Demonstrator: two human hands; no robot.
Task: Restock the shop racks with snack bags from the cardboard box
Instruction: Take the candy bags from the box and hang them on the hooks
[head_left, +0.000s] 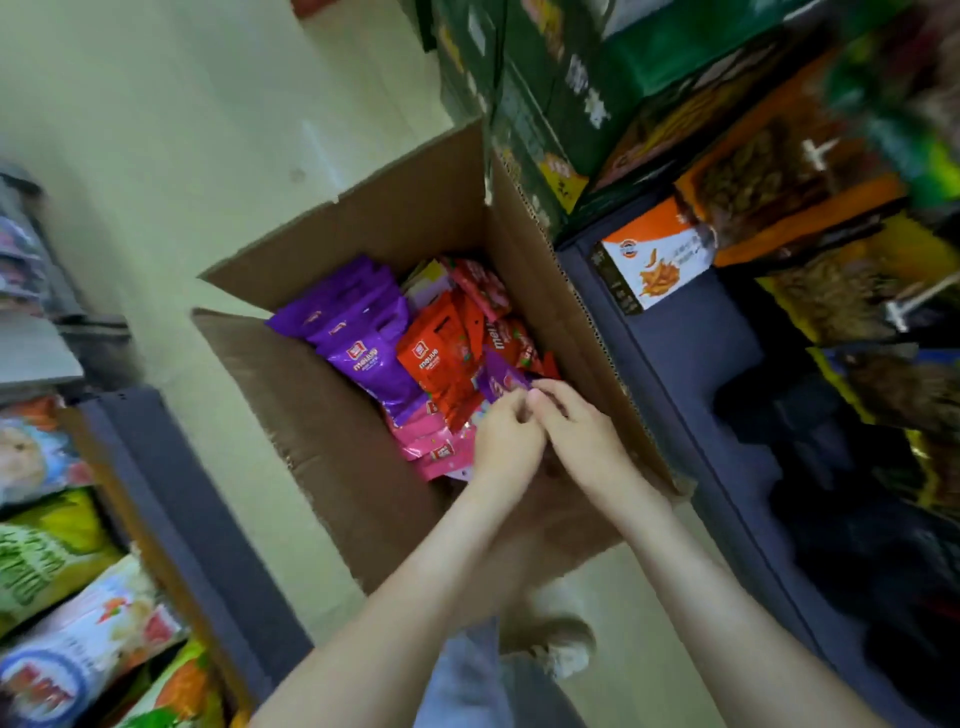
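Observation:
An open cardboard box (332, 415) stands on the floor between two racks, holding purple bags (363, 338), orange-red bags (441, 364) and pink bags (436, 441). Both my hands reach into the box's near right corner. My left hand (506, 441) and my right hand (576, 431) meet at the fingertips and together pinch the near edge of a small purple bag (501, 376) lying on the orange-red ones. The fingers of both hands are curled.
A dark rack (675, 364) on the right carries orange and yellow snack bags and green cartons (545, 78) stand behind the box. A second rack (171, 509) on the left holds several colourful bags. Pale floor (182, 130) lies beyond the box; my shoe (561, 644) is below it.

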